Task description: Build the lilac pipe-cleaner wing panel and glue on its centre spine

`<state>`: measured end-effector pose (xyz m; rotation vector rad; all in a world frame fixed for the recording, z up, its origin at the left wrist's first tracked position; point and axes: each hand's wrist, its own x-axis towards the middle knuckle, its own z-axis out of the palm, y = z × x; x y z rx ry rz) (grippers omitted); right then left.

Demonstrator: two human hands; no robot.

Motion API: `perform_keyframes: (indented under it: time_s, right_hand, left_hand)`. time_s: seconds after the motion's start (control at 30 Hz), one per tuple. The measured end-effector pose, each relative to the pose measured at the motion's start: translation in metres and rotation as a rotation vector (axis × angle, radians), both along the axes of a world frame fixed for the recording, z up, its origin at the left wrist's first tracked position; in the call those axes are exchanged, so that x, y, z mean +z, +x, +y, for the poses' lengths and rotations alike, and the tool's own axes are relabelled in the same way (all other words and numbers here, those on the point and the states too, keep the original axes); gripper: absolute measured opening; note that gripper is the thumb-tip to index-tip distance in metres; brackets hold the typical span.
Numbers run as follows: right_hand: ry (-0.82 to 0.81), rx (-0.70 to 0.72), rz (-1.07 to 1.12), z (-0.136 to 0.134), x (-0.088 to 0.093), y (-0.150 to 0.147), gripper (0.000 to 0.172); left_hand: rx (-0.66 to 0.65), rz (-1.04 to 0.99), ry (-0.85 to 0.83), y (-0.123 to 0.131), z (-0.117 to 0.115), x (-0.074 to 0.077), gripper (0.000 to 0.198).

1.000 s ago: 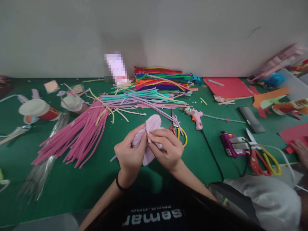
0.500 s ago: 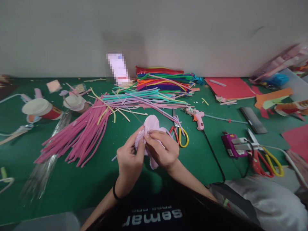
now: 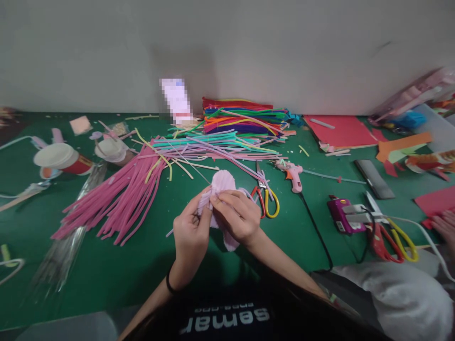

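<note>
And there it was, the lilac fuzzy piece (image 3: pixel 223 181), held up in the middle of things over the near half of the counter (image 3: pixel 149 279), its rounded lobes showing beyond and below the fingers! The left hand (image 3: pixel 192 225) had thumb and fingertips clamped on its left side; the right hand (image 3: pixel 239 214) was pinched on its centre, the two sets of fingertips practically meeting. A tense spot, I thought: if either pinch had slackened, the gathered middle could well have sprung loose and the lobes splayed.

Then the thin wire (image 3: pixel 188 161), slanting from that pinch toward the far left! Its far end seemed to pass above the loose stems, so a careless turn might have snagged it there, or poked a fingertip. Whether it was firmly fixed, I couldn't tell.

Just right of the right hand lay the scissors (image 3: pixel 265 194), blades pointing far: a drifting elbow or wrist could have knocked them. Further right sat the glue gun (image 3: pixel 293 177), hot or cold I couldn't say, its black cord (image 3: pixel 314 232) running to the near edge, where a sleeve might have caught it and dragged the lot.
</note>
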<state>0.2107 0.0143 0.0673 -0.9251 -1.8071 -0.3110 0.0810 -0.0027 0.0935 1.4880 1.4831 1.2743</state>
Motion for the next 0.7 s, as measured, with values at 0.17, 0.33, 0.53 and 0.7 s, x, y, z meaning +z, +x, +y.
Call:
perform_keyframes:
  time_s: [0.17, 0.33, 0.53, 0.7]
  right_hand:
    - [-0.006, -0.004, -0.058, 0.004, 0.002, 0.001, 0.018]
    - [-0.088, 0.012, -0.084, 0.008, -0.003, 0.001, 0.020]
    - [-0.222, 0.137, 0.003, 0.013, 0.005, 0.010, 0.022]
    - [-0.378, 0.078, 0.148, 0.017, 0.026, 0.013, 0.013]
  left_hand:
    - [0.003, 0.010, -0.022, 0.000, 0.001, 0.000, 0.034]
    - [-0.005, -0.023, -0.052, -0.002, 0.007, -0.002, 0.036]
    - [-0.038, -0.076, -0.111, -0.004, 0.011, -0.001, 0.038]
    - [-0.084, -0.137, -0.139, -0.002, 0.008, 0.004, 0.035]
